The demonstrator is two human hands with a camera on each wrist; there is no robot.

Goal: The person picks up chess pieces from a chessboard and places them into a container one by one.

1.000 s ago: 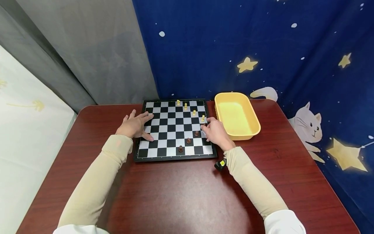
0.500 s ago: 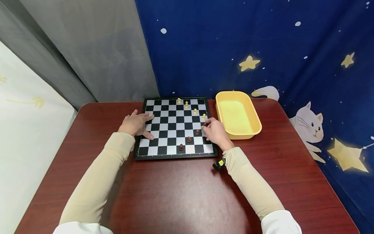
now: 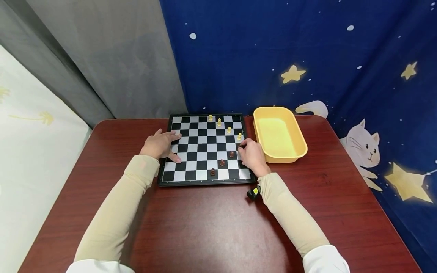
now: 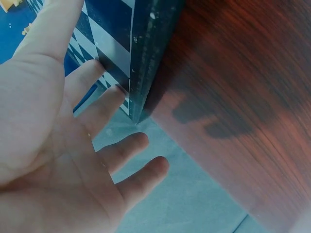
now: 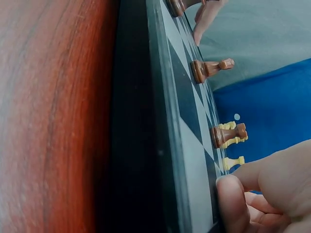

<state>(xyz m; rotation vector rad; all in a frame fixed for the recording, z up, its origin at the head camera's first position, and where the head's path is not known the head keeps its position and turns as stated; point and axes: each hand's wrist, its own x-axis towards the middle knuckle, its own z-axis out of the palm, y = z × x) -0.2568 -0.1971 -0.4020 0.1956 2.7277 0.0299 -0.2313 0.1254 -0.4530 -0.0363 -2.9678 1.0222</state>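
My left hand (image 3: 157, 145) lies spread over the left edge of the chessboard (image 3: 201, 151), its fingertips and thumb on the squares. In the left wrist view, the fingers (image 4: 131, 150) are extended beside the board's rim. At the right edge, my right hand (image 3: 252, 153) pinches a small brown chess piece (image 3: 241, 146) between thumb and fingers, mostly hidden by them. Three more brown pieces run diagonally toward the near edge: a rook-like one (image 5: 229, 135), a middle one (image 3: 222, 162) and a nearest one (image 3: 212, 171). Several yellow pieces (image 3: 229, 129) form a matching diagonal farther back.
Just right of the board stands a yellow plastic tub (image 3: 278, 131) on the reddish-brown table (image 3: 205, 223). A small black device with a yellow mark (image 3: 253, 193) hangs at the right wrist. Grey and blue star-patterned curtains (image 3: 239, 57) back the table.
My right thumb and fingers have drawn slightly closer together around the brown piece. The left hand keeps its place on the board, and the head view has shifted slightly.
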